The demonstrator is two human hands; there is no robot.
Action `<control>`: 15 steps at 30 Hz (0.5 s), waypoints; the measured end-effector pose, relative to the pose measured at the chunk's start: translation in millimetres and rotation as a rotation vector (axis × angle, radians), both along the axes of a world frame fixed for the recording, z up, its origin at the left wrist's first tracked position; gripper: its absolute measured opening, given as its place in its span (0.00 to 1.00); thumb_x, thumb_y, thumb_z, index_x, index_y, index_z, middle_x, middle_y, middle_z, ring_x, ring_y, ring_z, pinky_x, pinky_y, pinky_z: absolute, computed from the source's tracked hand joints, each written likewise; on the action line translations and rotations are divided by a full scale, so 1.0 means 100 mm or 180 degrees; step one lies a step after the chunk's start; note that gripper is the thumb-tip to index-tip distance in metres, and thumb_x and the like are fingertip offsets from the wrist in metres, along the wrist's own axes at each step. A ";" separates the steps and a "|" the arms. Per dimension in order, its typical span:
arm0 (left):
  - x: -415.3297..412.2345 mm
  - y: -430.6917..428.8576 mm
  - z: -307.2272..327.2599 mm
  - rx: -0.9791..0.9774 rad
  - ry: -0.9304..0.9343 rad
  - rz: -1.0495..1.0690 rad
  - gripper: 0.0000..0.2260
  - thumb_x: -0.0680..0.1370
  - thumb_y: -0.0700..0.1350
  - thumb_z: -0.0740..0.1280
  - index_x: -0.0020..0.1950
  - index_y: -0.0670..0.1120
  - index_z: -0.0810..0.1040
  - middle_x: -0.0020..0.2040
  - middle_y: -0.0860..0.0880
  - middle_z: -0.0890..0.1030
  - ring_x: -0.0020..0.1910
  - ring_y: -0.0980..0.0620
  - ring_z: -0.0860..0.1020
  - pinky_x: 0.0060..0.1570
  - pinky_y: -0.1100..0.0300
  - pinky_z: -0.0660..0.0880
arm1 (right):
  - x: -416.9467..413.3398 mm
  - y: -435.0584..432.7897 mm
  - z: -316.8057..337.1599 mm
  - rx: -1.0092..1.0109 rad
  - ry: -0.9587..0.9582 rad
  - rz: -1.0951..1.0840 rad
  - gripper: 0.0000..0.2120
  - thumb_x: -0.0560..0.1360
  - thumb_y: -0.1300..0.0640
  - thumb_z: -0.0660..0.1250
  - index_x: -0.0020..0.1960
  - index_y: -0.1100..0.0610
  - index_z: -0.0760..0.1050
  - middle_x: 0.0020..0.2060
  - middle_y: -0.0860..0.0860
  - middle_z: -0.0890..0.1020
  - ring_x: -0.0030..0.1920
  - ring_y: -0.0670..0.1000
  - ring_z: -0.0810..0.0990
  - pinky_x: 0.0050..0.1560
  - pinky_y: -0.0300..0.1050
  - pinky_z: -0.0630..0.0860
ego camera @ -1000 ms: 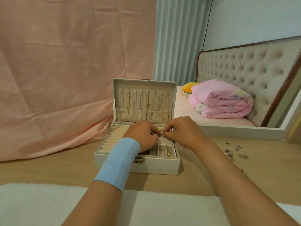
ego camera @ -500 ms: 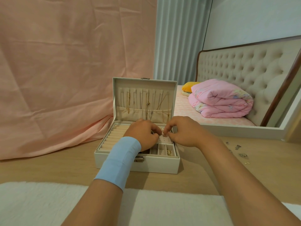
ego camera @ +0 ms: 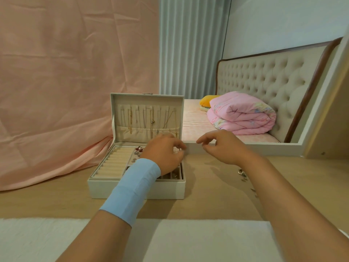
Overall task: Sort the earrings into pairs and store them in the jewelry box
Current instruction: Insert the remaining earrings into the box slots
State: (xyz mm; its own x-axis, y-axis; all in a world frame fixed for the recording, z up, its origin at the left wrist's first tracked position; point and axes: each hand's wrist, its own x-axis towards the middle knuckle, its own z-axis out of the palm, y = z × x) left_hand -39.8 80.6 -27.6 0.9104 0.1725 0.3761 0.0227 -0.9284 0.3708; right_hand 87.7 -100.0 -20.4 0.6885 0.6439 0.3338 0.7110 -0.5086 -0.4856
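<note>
The left grip [ego camera: 164, 155] hovers knuckles-up over the open white jewelry box [ego camera: 136, 191], fingers curled down toward the tray; I cannot tell whether they pinch anything. The right grip [ego camera: 222, 146] hangs loose and empty just right of the box, above the tabletop [ego camera: 207, 195]. Necklaces [ego camera: 151, 120] hang in the upright lid, earrings [ego camera: 137, 150] sit beside the ring rolls [ego camera: 111, 163], and loose earrings [ego camera: 242, 174] lie by the right forearm.

jewelry box [ego camera: 113, 188] left, loose earrings [ego camera: 242, 173] right
</note>
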 end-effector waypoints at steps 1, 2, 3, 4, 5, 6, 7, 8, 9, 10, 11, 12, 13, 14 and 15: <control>0.04 -0.11 0.01 -0.0019 -0.0024 -0.0075 0.11 0.79 0.51 0.63 0.58 0.58 0.80 0.58 0.56 0.77 0.62 0.53 0.70 0.64 0.53 0.69 | 0.05 -0.16 0.01 -0.0004 0.0005 -0.0108 0.12 0.77 0.57 0.68 0.53 0.42 0.84 0.48 0.39 0.83 0.48 0.39 0.80 0.53 0.38 0.75; 0.08 -0.22 0.00 -0.0064 -0.0025 -0.0143 0.11 0.79 0.51 0.63 0.58 0.58 0.80 0.57 0.57 0.77 0.61 0.54 0.71 0.63 0.53 0.70 | 0.10 -0.31 0.00 -0.0020 0.0022 -0.0200 0.12 0.77 0.57 0.68 0.53 0.43 0.84 0.47 0.39 0.83 0.48 0.39 0.80 0.51 0.36 0.74; 0.13 -0.34 0.00 -0.0120 -0.0010 -0.0208 0.11 0.79 0.51 0.63 0.58 0.58 0.80 0.56 0.58 0.77 0.60 0.55 0.72 0.62 0.54 0.71 | 0.15 -0.46 -0.02 -0.0039 0.0062 -0.0292 0.12 0.77 0.58 0.68 0.53 0.44 0.84 0.47 0.39 0.83 0.47 0.39 0.80 0.48 0.32 0.72; 0.19 -0.47 -0.01 -0.0170 0.0024 -0.0270 0.11 0.79 0.50 0.62 0.58 0.59 0.80 0.55 0.59 0.77 0.58 0.55 0.72 0.60 0.54 0.72 | 0.19 -0.60 -0.04 -0.0046 0.0121 -0.0380 0.11 0.77 0.59 0.68 0.53 0.45 0.84 0.47 0.39 0.83 0.46 0.38 0.80 0.46 0.29 0.71; 0.26 -0.59 -0.03 -0.0211 0.0072 -0.0332 0.11 0.79 0.49 0.62 0.58 0.59 0.80 0.54 0.59 0.78 0.56 0.56 0.73 0.59 0.54 0.73 | 0.23 -0.72 -0.08 -0.0060 0.0169 -0.0465 0.12 0.77 0.59 0.68 0.53 0.45 0.85 0.47 0.39 0.83 0.46 0.38 0.79 0.46 0.29 0.70; 0.33 -0.71 -0.05 -0.0259 0.0137 -0.0379 0.11 0.79 0.49 0.62 0.58 0.58 0.80 0.54 0.59 0.78 0.55 0.56 0.74 0.58 0.54 0.74 | 0.27 -0.82 -0.11 -0.0095 0.0200 -0.0540 0.12 0.78 0.59 0.68 0.53 0.45 0.85 0.47 0.40 0.83 0.47 0.39 0.79 0.49 0.31 0.72; 0.40 -0.83 -0.08 -0.0308 0.0203 -0.0400 0.11 0.79 0.49 0.62 0.58 0.58 0.80 0.55 0.59 0.79 0.54 0.56 0.75 0.58 0.54 0.75 | 0.31 -0.90 -0.16 -0.0163 0.0229 -0.0610 0.12 0.78 0.59 0.68 0.54 0.46 0.85 0.48 0.40 0.83 0.49 0.41 0.80 0.52 0.34 0.73; 0.47 -0.94 -0.13 -0.0336 0.0270 -0.0393 0.12 0.79 0.48 0.62 0.58 0.59 0.80 0.55 0.60 0.79 0.53 0.56 0.76 0.57 0.54 0.76 | 0.35 -0.96 -0.20 -0.0228 0.0284 -0.0669 0.12 0.78 0.59 0.68 0.54 0.45 0.85 0.48 0.41 0.84 0.50 0.42 0.81 0.55 0.38 0.75; 0.56 -1.04 -0.17 -0.0325 0.0322 -0.0370 0.12 0.79 0.48 0.61 0.58 0.59 0.80 0.55 0.60 0.80 0.53 0.56 0.77 0.56 0.55 0.76 | 0.39 -1.01 -0.25 -0.0275 0.0371 -0.0727 0.12 0.78 0.59 0.68 0.54 0.45 0.85 0.49 0.41 0.85 0.51 0.42 0.81 0.57 0.40 0.76; 0.64 -1.14 -0.22 -0.0286 0.0367 -0.0337 0.13 0.79 0.48 0.61 0.58 0.59 0.80 0.55 0.61 0.80 0.53 0.56 0.77 0.54 0.57 0.76 | 0.43 -1.04 -0.29 -0.0300 0.0465 -0.0767 0.12 0.78 0.60 0.68 0.54 0.45 0.85 0.50 0.41 0.85 0.51 0.43 0.82 0.59 0.42 0.77; 0.72 -1.22 -0.28 -0.0255 0.0407 -0.0317 0.13 0.79 0.47 0.61 0.59 0.60 0.80 0.55 0.61 0.80 0.54 0.56 0.77 0.53 0.58 0.75 | 0.46 -1.07 -0.34 -0.0345 0.0520 -0.0807 0.13 0.77 0.60 0.68 0.54 0.44 0.84 0.50 0.41 0.85 0.52 0.44 0.82 0.59 0.44 0.77; 0.80 -1.29 -0.33 -0.0254 0.0450 -0.0322 0.13 0.79 0.47 0.62 0.59 0.59 0.80 0.55 0.60 0.80 0.54 0.55 0.78 0.53 0.59 0.75 | 0.49 -1.08 -0.38 -0.0409 0.0522 -0.0827 0.15 0.77 0.61 0.68 0.54 0.42 0.84 0.50 0.40 0.85 0.53 0.44 0.82 0.60 0.45 0.77; 0.88 -1.36 -0.38 -0.0257 0.0493 -0.0347 0.13 0.79 0.46 0.62 0.59 0.59 0.80 0.56 0.60 0.80 0.55 0.55 0.78 0.54 0.58 0.75 | 0.51 -1.09 -0.41 -0.0500 0.0504 -0.0826 0.16 0.77 0.61 0.67 0.53 0.41 0.84 0.51 0.40 0.84 0.54 0.45 0.82 0.60 0.46 0.78; 0.95 -1.41 -0.43 -0.0246 0.0537 -0.0362 0.13 0.79 0.46 0.63 0.60 0.59 0.80 0.58 0.59 0.80 0.56 0.54 0.78 0.55 0.58 0.75 | 0.52 -1.08 -0.43 -0.0597 0.0493 -0.0818 0.17 0.77 0.62 0.67 0.54 0.40 0.84 0.51 0.40 0.84 0.54 0.46 0.82 0.59 0.46 0.78; 1.00 -1.45 -0.47 -0.0221 0.0576 -0.0363 0.13 0.79 0.47 0.64 0.61 0.59 0.79 0.59 0.58 0.79 0.56 0.53 0.78 0.56 0.57 0.75 | 0.52 -1.08 -0.45 -0.0687 0.0493 -0.0811 0.18 0.77 0.62 0.66 0.54 0.40 0.84 0.52 0.41 0.84 0.54 0.47 0.81 0.57 0.46 0.78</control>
